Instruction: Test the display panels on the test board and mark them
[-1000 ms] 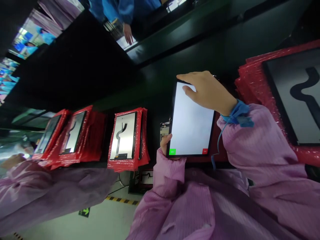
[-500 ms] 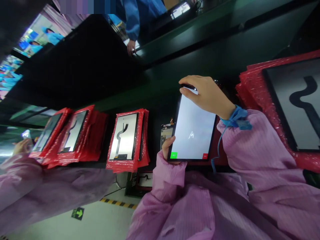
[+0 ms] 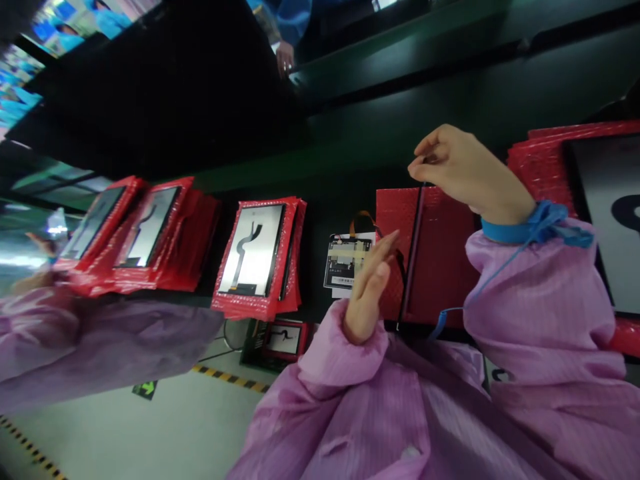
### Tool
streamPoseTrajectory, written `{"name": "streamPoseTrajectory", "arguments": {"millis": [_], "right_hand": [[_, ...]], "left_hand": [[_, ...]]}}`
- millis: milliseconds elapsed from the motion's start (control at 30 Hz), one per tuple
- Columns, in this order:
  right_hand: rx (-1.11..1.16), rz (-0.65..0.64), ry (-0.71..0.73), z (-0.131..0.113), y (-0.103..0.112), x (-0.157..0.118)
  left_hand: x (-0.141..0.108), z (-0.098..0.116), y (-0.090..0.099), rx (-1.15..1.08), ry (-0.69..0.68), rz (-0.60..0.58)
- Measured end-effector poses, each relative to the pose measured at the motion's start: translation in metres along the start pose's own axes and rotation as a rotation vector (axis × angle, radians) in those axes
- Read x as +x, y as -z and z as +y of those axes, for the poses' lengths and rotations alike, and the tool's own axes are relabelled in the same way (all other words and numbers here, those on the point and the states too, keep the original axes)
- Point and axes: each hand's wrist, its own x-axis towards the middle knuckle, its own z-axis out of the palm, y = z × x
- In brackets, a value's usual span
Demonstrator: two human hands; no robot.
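Observation:
My right hand (image 3: 460,167) pinches the top edge of a display panel (image 3: 413,267), which stands almost edge-on to me, so its face is hardly visible. My left hand (image 3: 370,287) is open to the left of the panel, fingers stretched out and nothing in its grasp. Just beyond the left fingers lies a small circuit board unit (image 3: 340,260) with yellow tape and an orange flex cable (image 3: 364,215). Under and behind the panel is a red bubble-wrap sheet (image 3: 445,253). A blue wrist strap (image 3: 525,227) with a coiled cord circles my right wrist.
Display panels on red bubble bags are stacked left of centre (image 3: 255,247), further left (image 3: 155,233) and at the right (image 3: 605,213). A co-worker's arm in a pink sleeve (image 3: 40,307) is at far left; another person's hand (image 3: 285,59) shows across the bench. A crate (image 3: 255,347) stands below.
The panel, earlier lying face up with its screen lit white, has been turned edge-on. My left hand has let go of its lower corner and opened. My right hand has moved right and up.

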Motion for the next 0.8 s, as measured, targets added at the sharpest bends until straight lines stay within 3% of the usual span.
{"name": "streamPoseTrajectory", "arguments": {"millis": [100,167,233,433,800], "right_hand": [[-0.029,-0.023,-0.007,-0.001,0.002,-0.001],[-0.061,-0.037,0.013,-0.001,0.003,-0.002],[-0.084,-0.051,0.053,0.001,0.004,-0.002],[-0.120,-0.042,0.115,0.005,0.005,-0.002],[-0.172,-0.009,-0.013,-0.007,0.002,-0.008]], "left_hand": [[-0.016,-0.024,0.033,0.607,-0.224,0.270],[-0.026,-0.041,0.053,0.965,-0.270,0.271],[-0.034,-0.057,0.066,1.152,-0.271,0.171],[-0.045,-0.078,0.072,1.321,-0.278,0.024],[-0.043,-0.072,0.069,1.359,-0.346,0.030]]}}
